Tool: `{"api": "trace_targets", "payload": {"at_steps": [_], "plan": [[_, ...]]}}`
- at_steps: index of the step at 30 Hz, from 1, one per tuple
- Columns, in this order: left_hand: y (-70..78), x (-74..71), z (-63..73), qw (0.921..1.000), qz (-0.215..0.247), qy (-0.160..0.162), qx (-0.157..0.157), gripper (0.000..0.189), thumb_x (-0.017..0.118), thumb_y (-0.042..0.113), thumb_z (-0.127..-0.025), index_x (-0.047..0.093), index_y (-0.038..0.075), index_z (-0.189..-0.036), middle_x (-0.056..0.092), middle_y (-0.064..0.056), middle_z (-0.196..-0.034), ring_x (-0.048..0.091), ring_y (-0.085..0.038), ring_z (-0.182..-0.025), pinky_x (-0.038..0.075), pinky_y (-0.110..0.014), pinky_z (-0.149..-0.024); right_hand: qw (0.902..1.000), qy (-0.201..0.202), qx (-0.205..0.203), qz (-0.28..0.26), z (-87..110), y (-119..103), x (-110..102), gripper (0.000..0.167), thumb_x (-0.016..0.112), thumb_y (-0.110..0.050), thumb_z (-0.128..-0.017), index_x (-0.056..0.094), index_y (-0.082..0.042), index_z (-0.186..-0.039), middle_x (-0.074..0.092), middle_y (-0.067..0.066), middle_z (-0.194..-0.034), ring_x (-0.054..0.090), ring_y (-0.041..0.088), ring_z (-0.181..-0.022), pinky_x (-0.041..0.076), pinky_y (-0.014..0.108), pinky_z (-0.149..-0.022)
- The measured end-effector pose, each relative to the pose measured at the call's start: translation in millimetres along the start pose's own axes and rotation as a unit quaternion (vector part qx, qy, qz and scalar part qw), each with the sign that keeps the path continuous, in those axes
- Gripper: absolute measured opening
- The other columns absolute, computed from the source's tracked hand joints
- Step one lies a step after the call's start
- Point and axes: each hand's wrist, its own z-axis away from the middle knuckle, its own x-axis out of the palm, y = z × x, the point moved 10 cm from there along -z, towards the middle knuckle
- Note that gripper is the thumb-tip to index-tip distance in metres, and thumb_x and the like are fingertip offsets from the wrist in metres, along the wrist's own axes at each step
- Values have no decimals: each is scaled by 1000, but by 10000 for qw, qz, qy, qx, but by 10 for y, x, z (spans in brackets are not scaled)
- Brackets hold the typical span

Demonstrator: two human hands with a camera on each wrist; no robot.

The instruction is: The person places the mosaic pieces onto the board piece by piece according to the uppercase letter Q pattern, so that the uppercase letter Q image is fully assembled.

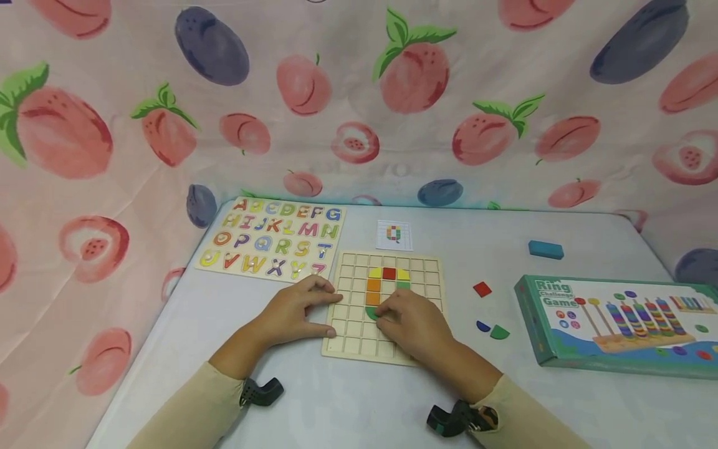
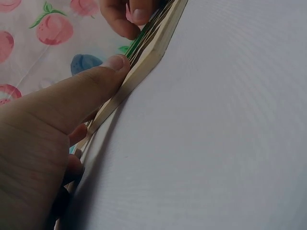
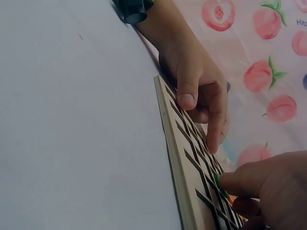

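Observation:
A wooden grid board (image 1: 350,346) lies on the white table. My left hand (image 1: 291,312) rests at its left edge, thumb and fingers spread along the rim; in the left wrist view the thumb (image 2: 108,72) touches the edge. My right hand (image 1: 417,324) is over the middle of the board, its fingertips pinching a small green rounded piece (image 1: 371,313) at a grid cell. Above that piece are two orange squares (image 1: 373,292), with a yellow piece (image 1: 375,273), a red square (image 1: 389,273) and another yellow piece (image 1: 402,274) across the top. A second green piece (image 1: 403,285) is partly hidden.
A pattern card (image 1: 394,236) lies behind the board, and an alphabet board (image 1: 269,240) at the back left. To the right are a loose red square (image 1: 482,289), a blue piece (image 1: 483,326), a green piece (image 1: 500,332), a teal block (image 1: 546,250) and a game box (image 1: 617,327).

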Motion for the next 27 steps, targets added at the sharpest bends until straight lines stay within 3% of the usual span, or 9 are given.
{"api": "trace_targets", "payload": {"at_steps": [6,8,13,18,23,27], "plan": [[4,1,-6,10000,-32,18,16,64,96,46,-78,77,26,-135,58,10,-133,53,-7,-94,48,-27,-80,9997,78,182,-169,111,86,-140,16,85,-23,-89,83,-24,-104,68,-12,-100,55,11,-79,46,33,-69],[6,-1,-7,10000,-32,20,15,64,97,46,-77,77,25,-135,58,10,-132,53,-7,-92,48,-27,-80,9992,180,294,-193,146,156,-212,19,83,-23,-90,82,-22,-109,70,-10,-104,57,12,-83,48,34,-72],[14,-9,-9,10000,-30,26,26,65,97,45,-77,77,25,-135,58,10,-132,52,-6,-91,47,-26,-79,9964,537,605,-252,211,439,-467,24,79,-23,-94,81,-17,-117,72,-3,-111,63,17,-91,52,37,-77],[8,-11,-13,10000,-14,30,27,65,97,46,-77,77,25,-135,57,10,-132,52,-6,-92,47,-27,-79,9925,920,798,-127,282,773,-734,28,77,-22,-97,78,-11,-122,72,5,-115,57,19,-77,48,37,-68],[4,-6,-12,10000,-12,28,12,65,97,46,-77,77,25,-135,58,10,-131,52,-7,-93,47,-27,-80,9814,1481,1217,-60,384,1088,-941,32,74,-21,-99,75,-6,-127,70,14,-117,61,26,-89,48,39,-72],[7,-1,-3,10000,-15,20,-26,64,97,46,-77,77,24,-135,58,10,-131,53,-7,-93,48,-27,-80,9727,1648,1624,-152,436,1280,-995,37,72,-20,-101,70,-2,-133,66,20,-123,61,36,-108,51,48,-82]]}}
